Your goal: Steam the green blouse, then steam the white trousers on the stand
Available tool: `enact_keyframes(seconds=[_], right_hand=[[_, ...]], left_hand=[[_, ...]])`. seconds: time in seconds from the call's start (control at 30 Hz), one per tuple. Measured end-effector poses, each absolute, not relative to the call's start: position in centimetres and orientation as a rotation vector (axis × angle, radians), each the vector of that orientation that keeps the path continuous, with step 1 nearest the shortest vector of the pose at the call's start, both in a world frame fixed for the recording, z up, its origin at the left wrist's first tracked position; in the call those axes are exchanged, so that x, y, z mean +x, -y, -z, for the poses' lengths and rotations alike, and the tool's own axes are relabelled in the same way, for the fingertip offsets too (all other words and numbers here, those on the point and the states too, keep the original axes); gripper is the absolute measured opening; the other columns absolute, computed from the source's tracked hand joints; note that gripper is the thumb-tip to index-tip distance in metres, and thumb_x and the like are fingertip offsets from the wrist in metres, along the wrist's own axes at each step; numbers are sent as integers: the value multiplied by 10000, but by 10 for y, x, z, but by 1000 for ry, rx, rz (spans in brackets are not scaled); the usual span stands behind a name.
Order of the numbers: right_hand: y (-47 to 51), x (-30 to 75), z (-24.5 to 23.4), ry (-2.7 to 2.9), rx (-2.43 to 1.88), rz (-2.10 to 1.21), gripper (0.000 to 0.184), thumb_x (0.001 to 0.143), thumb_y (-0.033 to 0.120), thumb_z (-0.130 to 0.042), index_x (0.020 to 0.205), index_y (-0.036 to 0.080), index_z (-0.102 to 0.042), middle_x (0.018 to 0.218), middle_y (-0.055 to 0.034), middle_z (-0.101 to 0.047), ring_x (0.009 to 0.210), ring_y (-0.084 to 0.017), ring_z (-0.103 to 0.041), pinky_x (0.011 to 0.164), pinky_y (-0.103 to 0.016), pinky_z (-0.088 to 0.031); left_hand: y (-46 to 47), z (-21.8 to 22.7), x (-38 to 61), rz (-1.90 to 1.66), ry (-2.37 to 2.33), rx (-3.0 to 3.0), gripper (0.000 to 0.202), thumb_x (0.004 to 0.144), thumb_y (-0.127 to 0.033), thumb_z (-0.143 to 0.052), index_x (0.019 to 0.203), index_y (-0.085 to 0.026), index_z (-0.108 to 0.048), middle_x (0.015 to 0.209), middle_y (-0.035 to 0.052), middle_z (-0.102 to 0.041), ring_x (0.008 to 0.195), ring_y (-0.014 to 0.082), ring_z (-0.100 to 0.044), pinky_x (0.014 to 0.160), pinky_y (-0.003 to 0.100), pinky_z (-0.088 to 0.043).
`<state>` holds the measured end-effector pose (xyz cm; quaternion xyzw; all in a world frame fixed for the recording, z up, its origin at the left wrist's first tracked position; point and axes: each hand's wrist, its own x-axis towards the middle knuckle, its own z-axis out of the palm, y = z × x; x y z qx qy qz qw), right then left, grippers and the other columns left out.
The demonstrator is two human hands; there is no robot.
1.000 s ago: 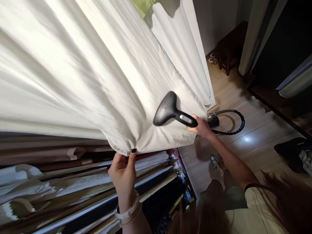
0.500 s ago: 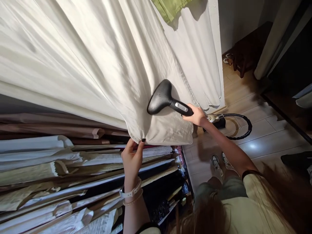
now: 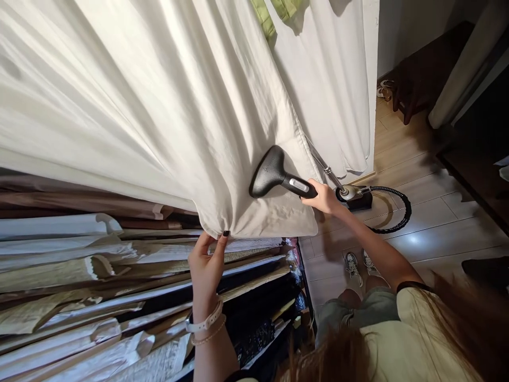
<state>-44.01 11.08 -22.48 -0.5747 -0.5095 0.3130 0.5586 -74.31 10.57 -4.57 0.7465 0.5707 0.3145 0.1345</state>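
Observation:
A large white cloth (image 3: 191, 101) hangs in long folds across the upper left. My left hand (image 3: 207, 260) pinches its bottom hem between thumb and fingers, pulling the fabric into creases. My right hand (image 3: 324, 197) is wrapped round the handle of a black garment steamer head (image 3: 270, 172). The broad face of the head is against or very close to the cloth near the lower corner; actual contact is hidden. Small wrinkles show in the cloth below the head.
The steamer's base (image 3: 353, 197) stands on the wooden floor with a metal pole and a curved black hose (image 3: 406, 209). Several hanging garments (image 3: 91, 244) fill the lower left. A green garment (image 3: 286, 8) hangs at the top. Behind is a white curtain (image 3: 326, 79); a dark stool (image 3: 413, 95) stands farther right.
The steamer head has shifted slightly right and down over the cloth. My left hand, still on the hem, has moved a little left and down. The view has shifted slightly.

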Motion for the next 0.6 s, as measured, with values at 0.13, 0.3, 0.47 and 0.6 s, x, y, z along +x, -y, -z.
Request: enact_keyframes(seconds=[0.13,0.3,0.47,0.6], right_hand=[[-118,-440,216,1210,-1292,-726,318,703,396,-691,955,221,-606,795,25,-639,711,-148,-547,645,-252,-392],[-116,-460,267,1208,-1472,-852,324,699,390,-707,972,234,-624,786,13,-666,722,-173,-591,641,-259,-395],[-101,-481,319,1233,-1644,-917,251,720,387,-677,923,247,-629,761,-4,-670,716,-198,-605,611,-261,-348],[-95,-488,322,1262,-1687,-932,272,725,398,-670,948,249,-627,783,-8,-682,718,-199,-607,601,-256,-314]], left_hand=[[-107,46,-745,-895,-1648,2164,437,851,-532,-701,1046,-142,-728,990,92,-732,969,234,-660,960,328,-478],[-110,47,-750,-905,-1655,2182,438,833,-528,-722,1055,-152,-732,1052,99,-728,1013,238,-652,1010,343,-459],[-113,50,-756,-983,-1636,2170,444,795,-562,-753,982,-161,-729,974,82,-717,1004,236,-652,999,336,-471],[-115,51,-761,-1021,-1619,2164,419,793,-547,-761,965,-167,-722,953,73,-710,993,231,-650,1000,336,-476]])
